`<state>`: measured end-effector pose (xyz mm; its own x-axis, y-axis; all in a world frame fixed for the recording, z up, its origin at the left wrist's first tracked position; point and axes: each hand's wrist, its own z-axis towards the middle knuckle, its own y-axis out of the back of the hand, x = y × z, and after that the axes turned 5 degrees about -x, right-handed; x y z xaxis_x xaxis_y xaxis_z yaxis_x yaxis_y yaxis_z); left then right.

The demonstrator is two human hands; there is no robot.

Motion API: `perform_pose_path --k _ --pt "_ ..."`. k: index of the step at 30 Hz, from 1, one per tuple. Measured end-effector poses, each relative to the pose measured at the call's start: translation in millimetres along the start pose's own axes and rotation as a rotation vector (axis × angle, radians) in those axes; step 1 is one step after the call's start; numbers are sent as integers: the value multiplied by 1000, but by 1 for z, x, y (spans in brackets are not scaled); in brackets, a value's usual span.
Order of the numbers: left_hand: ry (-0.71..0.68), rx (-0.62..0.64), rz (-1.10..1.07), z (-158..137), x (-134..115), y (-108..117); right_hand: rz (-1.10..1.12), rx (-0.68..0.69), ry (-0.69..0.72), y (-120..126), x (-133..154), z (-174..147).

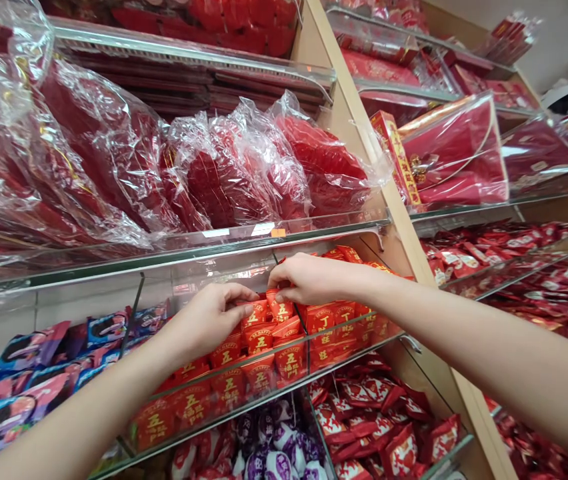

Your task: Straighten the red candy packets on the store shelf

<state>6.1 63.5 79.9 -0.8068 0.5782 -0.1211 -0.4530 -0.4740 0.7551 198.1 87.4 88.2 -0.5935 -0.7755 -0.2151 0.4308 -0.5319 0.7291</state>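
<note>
Left hand [209,320]: I had it over the front rows with thumb and index finger curled close together beside a neighbouring red packet [255,315]; whether they gripped it or only touched it, I could not tell
Right hand [309,280]: its thumb and index finger looked clamped on the top edge of the upright red packet [281,309], just beside my left fingertips
Upright red packet: it stood at the back of the stacked rows in the middle compartment, its gold characters facing me
Step in hand: I judged it to be handling single packets at the top of the stack, by taking or straightening them
Next move: it called, I thought, for a light pinch on the wrapper edge and the other hand steadying the neighbours, so the rows would not topple
Red-and-gold packets [322,319]: a second group, differently lettered, sat right of a thin divider
Blue snack packets [29,350]: they lay piled left of the red stacks
Lower shelf: purple-and-white sweets [277,463] lay beside red-and-white packets [357,427]
Upper shelf: clear-wrapped red goods [234,173] leaned in a row
Far bay: past the wooden upright [354,107] stood a wrapped red bag [459,157]
</note>
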Motion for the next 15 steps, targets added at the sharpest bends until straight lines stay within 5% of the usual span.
perform_pose_path --k 10,15 --pt "-22 -23 -307 -9 8 -10 29 -27 2 2 -2 -4" --pt "-34 1 -226 -16 10 -3 17 -15 1 5 1 -10"
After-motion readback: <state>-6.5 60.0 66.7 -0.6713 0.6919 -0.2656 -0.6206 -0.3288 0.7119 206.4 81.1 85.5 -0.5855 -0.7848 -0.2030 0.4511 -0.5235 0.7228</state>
